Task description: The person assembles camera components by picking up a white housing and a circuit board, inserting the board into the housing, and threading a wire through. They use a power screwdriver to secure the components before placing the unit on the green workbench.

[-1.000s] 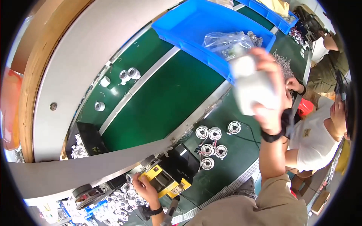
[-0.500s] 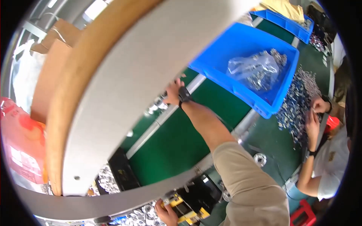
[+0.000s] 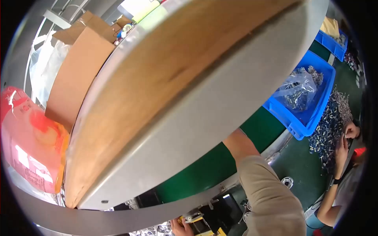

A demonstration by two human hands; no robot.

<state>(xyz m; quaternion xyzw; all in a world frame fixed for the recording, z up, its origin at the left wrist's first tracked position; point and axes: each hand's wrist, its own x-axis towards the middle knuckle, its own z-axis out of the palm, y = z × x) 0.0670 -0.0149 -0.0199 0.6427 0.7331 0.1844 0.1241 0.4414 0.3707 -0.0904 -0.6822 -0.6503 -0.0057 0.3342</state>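
Note:
My right arm in a beige sleeve point(image 3: 267, 188) stretches forward from the lower right, under a large shelf point(image 3: 204, 114) with a pale underside and a wooden edge. The shelf hides my right hand and wrist. Beneath the forearm lies a green work surface point(image 3: 197, 177). At the bottom edge my left hand point(image 3: 182, 228) has its fingers bent against the end of a yellow-and-black fixture point(image 3: 201, 226). The lower part of that hand is cut off by the frame. Shiny metal parts point(image 3: 151, 231) lie beside it.
A blue bin point(image 3: 315, 114) holds a clear bag of metal pieces. Small parts are heaped point(image 3: 327, 133) by a co-worker's hands point(image 3: 346, 137) at right. A white ring-shaped reel point(image 3: 287, 182) lies nearby. At left are a cardboard box point(image 3: 78, 74) and a pink package point(image 3: 33, 145).
The shelf now covers more of the view, and the bins have shifted right and down in it. My right hand, visible before with a dark wrist device, is now behind the shelf.

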